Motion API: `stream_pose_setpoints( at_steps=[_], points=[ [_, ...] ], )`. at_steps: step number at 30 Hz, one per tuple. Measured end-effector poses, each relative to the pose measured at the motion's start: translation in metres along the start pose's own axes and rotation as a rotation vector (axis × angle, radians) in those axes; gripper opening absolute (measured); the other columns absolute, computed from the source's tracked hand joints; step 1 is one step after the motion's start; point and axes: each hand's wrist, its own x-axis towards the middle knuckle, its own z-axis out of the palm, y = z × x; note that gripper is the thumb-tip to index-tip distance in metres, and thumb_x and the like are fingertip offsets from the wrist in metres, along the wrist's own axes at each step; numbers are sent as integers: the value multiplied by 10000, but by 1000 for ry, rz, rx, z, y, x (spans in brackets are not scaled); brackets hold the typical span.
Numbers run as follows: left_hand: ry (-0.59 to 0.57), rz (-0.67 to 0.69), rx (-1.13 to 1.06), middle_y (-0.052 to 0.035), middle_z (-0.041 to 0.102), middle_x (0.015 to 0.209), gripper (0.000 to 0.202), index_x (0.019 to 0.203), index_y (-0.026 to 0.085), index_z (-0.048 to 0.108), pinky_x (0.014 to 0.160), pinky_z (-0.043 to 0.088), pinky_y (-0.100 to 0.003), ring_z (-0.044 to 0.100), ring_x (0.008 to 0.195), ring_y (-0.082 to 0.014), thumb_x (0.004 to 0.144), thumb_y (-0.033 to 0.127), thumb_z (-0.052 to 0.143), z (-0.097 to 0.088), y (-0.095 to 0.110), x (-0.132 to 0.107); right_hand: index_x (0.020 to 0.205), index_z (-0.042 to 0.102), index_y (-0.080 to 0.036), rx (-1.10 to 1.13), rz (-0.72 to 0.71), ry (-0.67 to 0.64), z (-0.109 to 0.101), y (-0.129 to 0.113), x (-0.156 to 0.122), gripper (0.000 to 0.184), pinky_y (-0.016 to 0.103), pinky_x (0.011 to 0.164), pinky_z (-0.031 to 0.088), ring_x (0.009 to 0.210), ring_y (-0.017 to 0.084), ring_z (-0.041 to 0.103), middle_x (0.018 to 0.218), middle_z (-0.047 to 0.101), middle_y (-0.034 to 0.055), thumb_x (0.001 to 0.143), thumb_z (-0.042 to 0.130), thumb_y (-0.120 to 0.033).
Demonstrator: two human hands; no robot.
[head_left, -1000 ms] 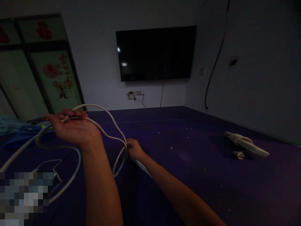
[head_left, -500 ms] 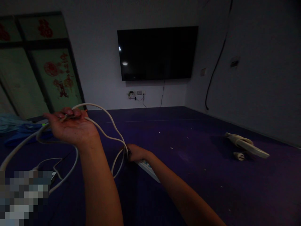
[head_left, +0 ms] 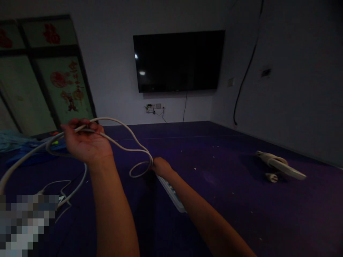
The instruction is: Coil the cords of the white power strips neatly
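My left hand (head_left: 85,141) is raised palm up with its fingers curled round loops of a thick white cable (head_left: 125,150). The cable sags from it in a loop toward my right hand (head_left: 160,167), which is closed on the cable's end where it meets a white power strip (head_left: 173,192). The strip lies under my right forearm, slanting down toward me. More of the cable trails off to the lower left edge.
A dark purple surface (head_left: 214,171) stretches ahead. A second white power strip with wound cord (head_left: 280,166) lies at the right. A thin white wire (head_left: 57,185) lies at the lower left. Blue cloth (head_left: 18,146) sits at the far left. A black TV (head_left: 178,60) hangs on the wall.
My right hand has moved forward and to the right with the strip's end, pulling the hanging loop smaller and flatter. My left hand shifted slightly right and up.
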Motion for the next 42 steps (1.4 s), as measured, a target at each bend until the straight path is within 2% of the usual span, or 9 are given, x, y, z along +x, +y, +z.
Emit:
stream_pose_setpoints(
  at_steps=[3,8,14,20,27,33,37,39,42],
  points=[
    [-6,-58,50,22,515,525,405,686,156,466,429,276,-201,442,425,-73,942,335,208,-1,-5,1,991,667,-138,-60,117,35,-13,19,0,259,303,771,447,964,261,619,1017,665,172,809,555,-283],
    [-29,-182,235,-9,556,552,397,712,151,505,413,316,-218,469,415,-98,930,315,216,-4,-10,1,892,705,-181,-101,247,61,-37,56,-7,224,258,731,437,943,241,628,973,690,123,735,645,-330],
    [-211,-372,598,-34,620,624,274,756,158,562,510,469,-272,587,476,-143,877,303,363,-9,-18,-4,821,726,-202,-82,397,99,-54,97,-24,200,198,612,397,789,170,650,822,710,75,709,664,-355],
    [-315,-452,719,-77,650,676,214,796,128,559,598,509,-321,665,587,-209,836,297,434,-11,-28,-10,703,719,-182,-39,537,153,-63,126,-39,254,185,526,357,660,141,632,693,691,62,678,679,-432],
    [-257,-507,841,-87,660,639,258,824,135,522,568,514,-332,660,537,-219,861,353,389,-12,-35,-12,654,699,-187,39,646,189,-68,138,-47,272,178,479,341,558,118,606,591,660,39,666,679,-458],
    [-107,-182,870,10,591,495,64,701,131,522,529,468,-225,601,455,-128,763,141,535,-16,-41,-4,705,704,-185,56,725,233,-67,137,-47,311,204,509,371,608,151,634,656,679,68,701,630,-488],
    [7,-257,775,-44,632,566,290,743,134,501,463,429,-230,623,487,-152,897,323,344,-17,-28,4,717,707,-182,65,771,265,-67,135,-48,334,222,565,412,681,183,654,683,685,93,699,625,-505],
    [54,-207,738,-55,632,605,419,747,139,486,471,437,-235,630,509,-150,923,413,222,-17,-20,8,721,708,-177,74,798,284,-68,134,-49,348,232,601,433,717,195,658,690,685,105,701,621,-513],
    [159,-111,687,-38,613,626,454,716,144,475,512,458,-238,608,492,-121,935,397,168,-13,-9,8,731,707,-180,99,832,311,-68,132,-50,345,251,643,457,744,205,661,707,686,110,710,614,-511]
  ],
)
